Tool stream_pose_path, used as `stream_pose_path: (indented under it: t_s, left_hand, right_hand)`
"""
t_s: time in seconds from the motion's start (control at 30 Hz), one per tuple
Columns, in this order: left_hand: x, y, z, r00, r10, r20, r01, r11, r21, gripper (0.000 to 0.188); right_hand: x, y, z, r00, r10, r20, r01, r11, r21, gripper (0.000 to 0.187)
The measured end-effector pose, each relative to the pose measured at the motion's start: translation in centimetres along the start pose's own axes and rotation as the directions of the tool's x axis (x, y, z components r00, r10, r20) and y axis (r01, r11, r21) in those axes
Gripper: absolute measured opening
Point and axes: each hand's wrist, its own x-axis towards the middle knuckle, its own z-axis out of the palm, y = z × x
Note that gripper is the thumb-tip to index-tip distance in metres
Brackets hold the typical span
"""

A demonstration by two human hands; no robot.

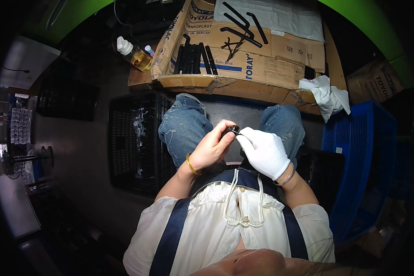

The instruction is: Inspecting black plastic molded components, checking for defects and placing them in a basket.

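The bare left hand (212, 148) pinched a small, dark, rounded part (233, 129) between curled fingertips. The right hand (263, 151), in a white knit glove, had its fingers pressed together on the part's other side. Beyond the fingers, black rods (193, 59) lay on flattened brown cardboard (262, 64), with a crumpled white cloth (327, 95) beside it.

Small black part (233, 129) between bare left hand (212, 148) and white-gloved right hand (263, 151), above lap.
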Motion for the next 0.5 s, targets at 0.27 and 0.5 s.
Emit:
stream_pose_path:
  t_s: [0.27,0.5]
  left_hand:
    - [-1.4,0.5,-0.2,0.989,0.051,0.142,-0.037,0.994,-0.099,0.022]
    - [1.3,1.0,0.3,0.840,0.496,-0.219,-0.409,0.845,0.345,0.030]
  right_hand:
    - [1.5,2.9,-2.9,0.907,0.365,-0.212,-0.378,0.925,-0.026,0.017]
    - [1.8,-0.9,1.1,0.952,0.200,-0.230,-0.084,0.898,0.432,0.022]
